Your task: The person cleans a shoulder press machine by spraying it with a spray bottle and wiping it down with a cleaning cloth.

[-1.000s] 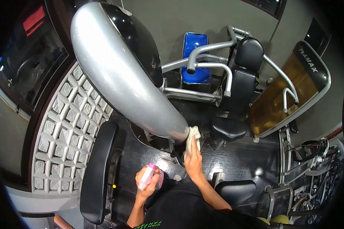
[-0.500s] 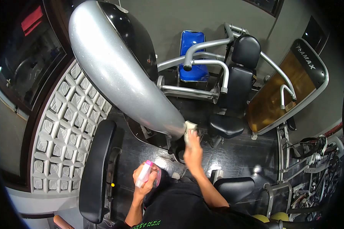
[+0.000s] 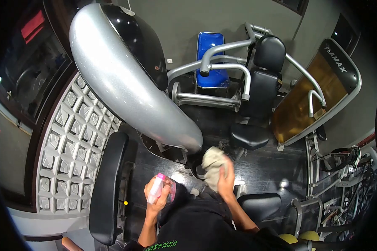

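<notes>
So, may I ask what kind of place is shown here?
Most likely a gym: there is a PLAMAX machine, a padded seat below a backrest, and metal lever arms.

Matt cloth (image 3: 213, 166), silver casing (image 3: 127, 83) (glossy)

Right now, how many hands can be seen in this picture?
2: the left hand around a spray bottle, the right hand holding a cloth near the silver machine cover. I see no others.

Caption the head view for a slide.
Left hand holding pink-topped spray bottle, right hand holding pale cloth, near silver gym machine.
</notes>
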